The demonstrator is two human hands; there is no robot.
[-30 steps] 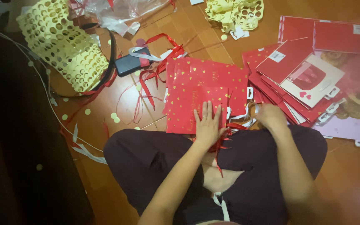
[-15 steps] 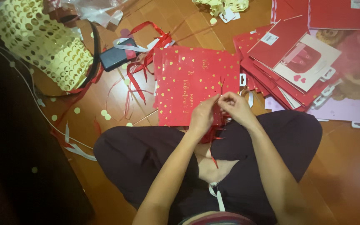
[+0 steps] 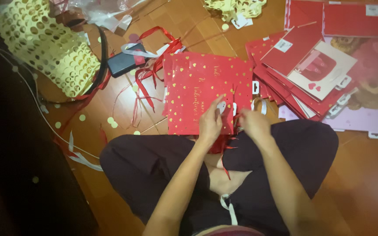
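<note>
A flat red paper gift bag [image 3: 197, 87] with small gold hearts lies on the wooden floor in front of my crossed legs. My left hand [image 3: 211, 122] rests on its near right corner, index finger stretched toward the bag's top edge. My right hand [image 3: 253, 124] is just beside it, fingers pinched on a thin red ribbon [image 3: 237, 116] at that same edge. More red ribbon [image 3: 222, 146] lies bunched in my lap under both hands.
A stack of red gift bags and cards [image 3: 311, 65] lies at right, beside a pink sheet [image 3: 364, 118]. A yellow perforated paper piece [image 3: 44, 48], a dark box [image 3: 125, 63], loose red ribbons [image 3: 149, 70] and clear plastic wrap [image 3: 101, 13] lie at left.
My right hand came in from the right edge of the bag to meet my left hand at the bag's near corner. Both hands now work together on the ribbon.
</note>
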